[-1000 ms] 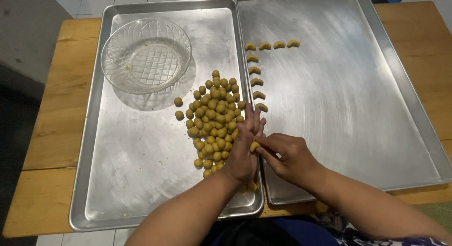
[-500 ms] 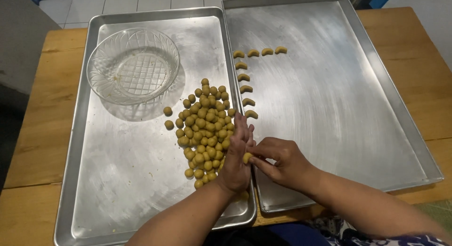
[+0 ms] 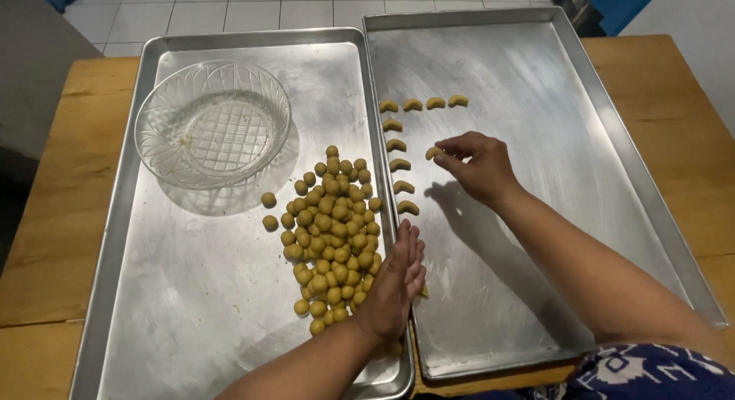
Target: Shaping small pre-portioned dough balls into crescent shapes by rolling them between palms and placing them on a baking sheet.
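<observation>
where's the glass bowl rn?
Head view: the empty glass bowl sits in the far-left corner of the left metal tray, beyond the pile of dough balls, away from both hands.

2 trays, left tray and right tray: brushed metal, dull sheen, faintly smeared. Bowl: clear cut glass, patterned, glossy. Dough balls: matt, smooth, yellow-green dough. Crescent pieces: same dough, matt; 1 is pinched in the right hand. Desk: bare wood, matt, visible grain. Floor: pale glazed tile.
</observation>
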